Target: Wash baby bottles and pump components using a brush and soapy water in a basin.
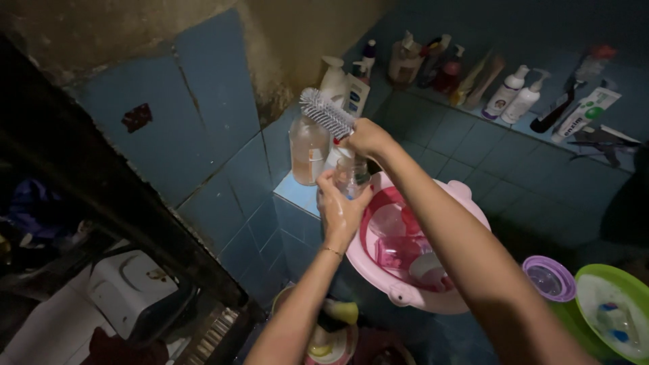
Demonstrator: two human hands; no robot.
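Note:
My left hand [340, 211] grips a small clear bottle [351, 174] from below, over the near rim of a pink basin [399, 294]. My right hand [367, 137] holds a bottle brush [326, 112] with white bristles, its head pointing up and left above the bottle. The basin holds water and several clear and pink bottle parts [399, 243]. Both forearms reach in from the bottom right.
A blue tiled ledge carries a large clear bottle [307, 149], pump bottles [517, 94] and tubes [585, 113]. A green bowl [612, 311] and a purple lid [549, 277] sit at right. A white appliance [128, 290] lies at lower left.

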